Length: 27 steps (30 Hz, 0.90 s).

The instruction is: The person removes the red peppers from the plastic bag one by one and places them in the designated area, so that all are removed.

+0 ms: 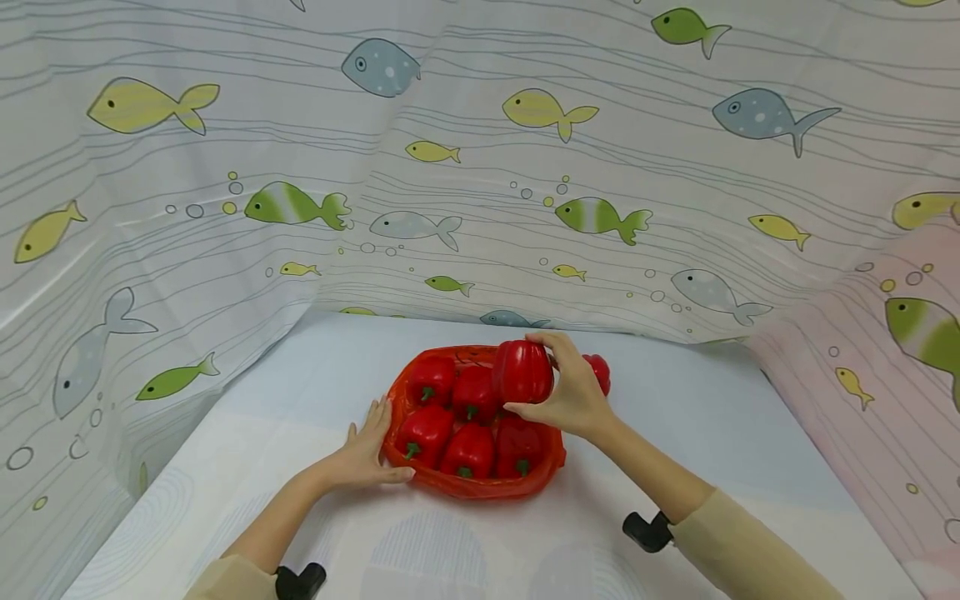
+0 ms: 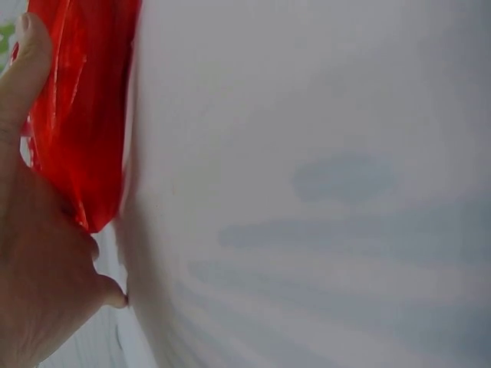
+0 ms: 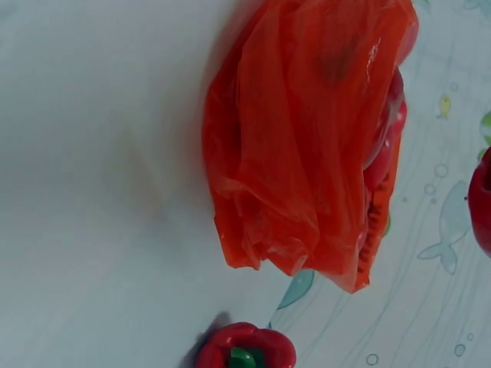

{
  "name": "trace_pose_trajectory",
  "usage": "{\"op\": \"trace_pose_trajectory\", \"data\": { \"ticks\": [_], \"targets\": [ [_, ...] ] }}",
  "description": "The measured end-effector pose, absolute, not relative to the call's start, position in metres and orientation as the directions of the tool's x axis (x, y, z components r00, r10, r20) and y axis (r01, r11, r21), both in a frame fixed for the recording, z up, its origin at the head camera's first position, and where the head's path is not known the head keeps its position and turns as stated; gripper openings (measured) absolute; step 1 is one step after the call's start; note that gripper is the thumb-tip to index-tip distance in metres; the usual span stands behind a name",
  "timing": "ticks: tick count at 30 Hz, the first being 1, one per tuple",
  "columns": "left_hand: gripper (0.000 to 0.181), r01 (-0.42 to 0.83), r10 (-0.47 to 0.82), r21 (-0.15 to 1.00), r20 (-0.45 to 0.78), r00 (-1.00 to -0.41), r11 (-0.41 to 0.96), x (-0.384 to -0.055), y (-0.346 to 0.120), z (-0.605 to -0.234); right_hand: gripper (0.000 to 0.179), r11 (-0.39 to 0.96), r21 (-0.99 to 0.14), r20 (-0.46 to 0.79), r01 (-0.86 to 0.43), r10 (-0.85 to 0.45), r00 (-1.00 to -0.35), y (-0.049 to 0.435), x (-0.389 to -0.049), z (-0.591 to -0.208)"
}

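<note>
A red plastic bag (image 1: 487, 489) lies on the table with its mouth spread wide, and several red bell peppers (image 1: 468, 450) with green stems sit inside. My right hand (image 1: 573, 392) grips another red bell pepper (image 1: 522, 372) between thumb and fingers, raised over the bag's right back part. In the right wrist view, part of this held pepper (image 3: 482, 203) shows at the right edge. My left hand (image 1: 363, 454) rests against the bag's left side, fingers spread and thumb along the front rim; the left wrist view shows the bag's wall (image 2: 80, 130) beside it.
One more red bell pepper (image 1: 601, 372) lies on the table right of the bag, partly hidden behind my right hand. The pale table (image 1: 697, 433) is backed by a fish-patterned curtain (image 1: 487, 208), which also rises at both sides.
</note>
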State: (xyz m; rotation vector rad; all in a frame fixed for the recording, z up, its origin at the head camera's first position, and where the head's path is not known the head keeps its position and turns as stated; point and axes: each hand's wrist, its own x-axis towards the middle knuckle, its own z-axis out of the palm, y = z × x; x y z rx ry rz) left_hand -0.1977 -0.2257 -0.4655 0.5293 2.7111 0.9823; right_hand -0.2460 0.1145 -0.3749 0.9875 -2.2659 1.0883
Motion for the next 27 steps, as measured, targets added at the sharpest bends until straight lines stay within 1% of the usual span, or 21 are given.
{"op": "trace_pose_trajectory", "data": {
  "ticks": [5,12,27],
  "targets": [
    [0.122,0.255,0.4,0.657,-0.077,-0.913,0.709,-0.197,-0.225,-0.465,0.088,0.447,-0.497,0.641,-0.744,-0.389,-0.661,0.123,-0.246,-0.371],
    [0.121,0.26,0.401,0.653,-0.074,-0.913,0.711,-0.197,-0.226,-0.465,0.088,0.456,-0.488,0.667,-0.744,-0.354,-0.655,0.14,-0.248,-0.364],
    [0.121,0.266,0.403,0.644,-0.073,-0.912,0.718,-0.199,-0.225,-0.466,0.089,0.535,-0.489,0.659,-0.689,-0.29,-0.693,0.181,-0.248,-0.363]
  ]
}}
